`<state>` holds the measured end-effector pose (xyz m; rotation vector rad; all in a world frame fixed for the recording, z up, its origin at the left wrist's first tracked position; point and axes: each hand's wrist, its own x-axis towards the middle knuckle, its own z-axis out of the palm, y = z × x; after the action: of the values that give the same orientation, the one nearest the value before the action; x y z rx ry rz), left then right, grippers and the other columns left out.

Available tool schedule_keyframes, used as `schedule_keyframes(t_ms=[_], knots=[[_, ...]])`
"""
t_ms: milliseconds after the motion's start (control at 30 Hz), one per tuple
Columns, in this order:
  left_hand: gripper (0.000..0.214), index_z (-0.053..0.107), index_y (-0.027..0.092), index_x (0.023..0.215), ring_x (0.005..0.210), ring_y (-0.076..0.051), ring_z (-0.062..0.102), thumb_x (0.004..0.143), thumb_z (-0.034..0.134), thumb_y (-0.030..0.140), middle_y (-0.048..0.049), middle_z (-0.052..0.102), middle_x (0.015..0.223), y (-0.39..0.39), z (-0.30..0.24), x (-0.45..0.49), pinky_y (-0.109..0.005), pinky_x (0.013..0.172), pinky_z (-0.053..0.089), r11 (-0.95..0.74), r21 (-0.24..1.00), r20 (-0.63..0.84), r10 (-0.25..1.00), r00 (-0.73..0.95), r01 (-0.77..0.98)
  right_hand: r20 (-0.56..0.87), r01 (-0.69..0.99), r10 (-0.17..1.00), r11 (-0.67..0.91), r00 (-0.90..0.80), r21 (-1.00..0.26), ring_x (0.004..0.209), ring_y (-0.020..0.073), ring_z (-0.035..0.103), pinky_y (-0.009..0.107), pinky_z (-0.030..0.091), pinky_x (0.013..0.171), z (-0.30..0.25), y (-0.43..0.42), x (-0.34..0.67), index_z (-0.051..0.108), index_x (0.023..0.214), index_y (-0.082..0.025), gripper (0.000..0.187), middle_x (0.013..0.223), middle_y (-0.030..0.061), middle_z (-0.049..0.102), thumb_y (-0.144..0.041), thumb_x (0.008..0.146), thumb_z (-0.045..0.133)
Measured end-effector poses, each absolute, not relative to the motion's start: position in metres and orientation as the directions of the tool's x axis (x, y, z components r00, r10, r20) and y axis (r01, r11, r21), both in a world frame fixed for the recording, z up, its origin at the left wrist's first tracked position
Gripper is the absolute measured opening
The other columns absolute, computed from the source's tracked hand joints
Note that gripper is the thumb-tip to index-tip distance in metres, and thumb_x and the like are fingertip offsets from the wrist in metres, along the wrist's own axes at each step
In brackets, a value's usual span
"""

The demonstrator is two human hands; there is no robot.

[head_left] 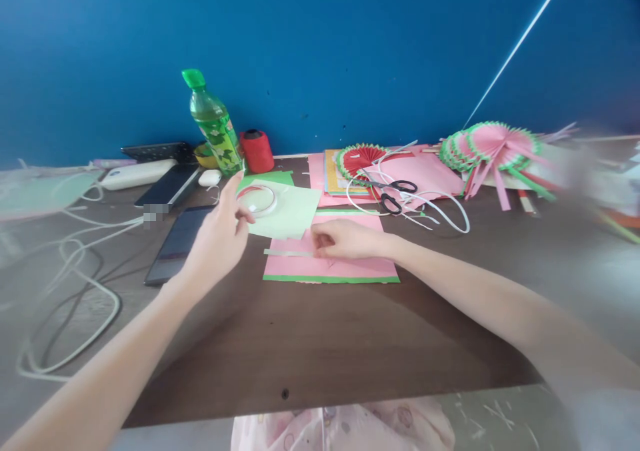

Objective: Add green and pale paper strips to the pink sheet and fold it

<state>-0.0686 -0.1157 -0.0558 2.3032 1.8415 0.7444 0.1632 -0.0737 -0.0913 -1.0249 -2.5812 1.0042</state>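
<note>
My left hand point(226, 223) is raised beside a tape roll point(274, 201), its index finger stretched upward and thumb apart, holding nothing visible. The roll lies on a pale green paper sheet point(295, 214). Over a pink sheet point(350, 267) with green edge strips, my right hand point(347, 239) has its fingers curled down. A narrow pale strip point(287, 253) runs across the pink sheet from the left to those fingertips, which look closed on its end. The fingertips themselves are partly hidden.
Scissors point(391, 203) and loose white cord point(453, 204) lie behind my right hand. Folded paper fans point(493, 147) stand at back right. A green-capped bottle point(215, 127) and red thread spool point(257, 152) stand behind my left hand. A dark tablet point(175, 247) and cables point(107, 291) lie left.
</note>
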Motion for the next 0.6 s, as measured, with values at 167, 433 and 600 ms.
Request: schedule_keyframes(t_ms=[167, 433, 600], knots=[[0.070, -0.003, 0.020, 0.138, 0.075, -0.013, 0.057, 0.080, 0.037, 0.013, 0.0009, 0.061, 0.078, -0.122, -0.077, -0.022, -0.029, 0.075, 0.045, -0.339, 0.722, 0.232, 0.940, 0.251, 0.604, -0.096, 0.543, 0.652, 0.531, -0.752, -0.650, 0.057, 0.0089, 0.044, 0.021, 0.029, 0.051, -0.089, -0.074, 0.163, 0.051, 0.078, -0.017, 0.010, 0.067, -0.0019, 0.050, -0.026, 0.075, 0.055], [0.070, 0.006, 0.023, 0.138, 0.077, -0.012, 0.057, 0.079, 0.039, 0.006, 0.0001, 0.058, 0.084, -0.129, -0.105, -0.001, -0.028, 0.078, 0.045, -0.441, 0.641, 0.282, 0.896, 0.342, 0.628, -0.061, 0.493, 0.619, 0.558, -0.783, -0.667, 0.059, 0.0097, 0.047, 0.021, 0.031, 0.053, -0.092, -0.070, 0.163, 0.053, 0.080, -0.016, 0.012, 0.068, -0.0019, 0.052, -0.027, 0.077, 0.056], [0.073, 0.008, 0.027, 0.138, 0.076, -0.011, 0.057, 0.077, 0.041, 0.005, 0.0009, 0.056, 0.084, -0.126, -0.109, -0.005, -0.027, 0.075, 0.047, -0.475, 0.628, 0.301, 0.879, 0.371, 0.616, -0.106, 0.525, 0.643, 0.507, -0.759, -0.684, 0.067, 0.0124, 0.052, 0.022, 0.035, 0.056, -0.091, -0.072, 0.163, 0.054, 0.083, -0.016, 0.008, 0.077, 0.0004, 0.058, -0.022, 0.077, 0.055]])
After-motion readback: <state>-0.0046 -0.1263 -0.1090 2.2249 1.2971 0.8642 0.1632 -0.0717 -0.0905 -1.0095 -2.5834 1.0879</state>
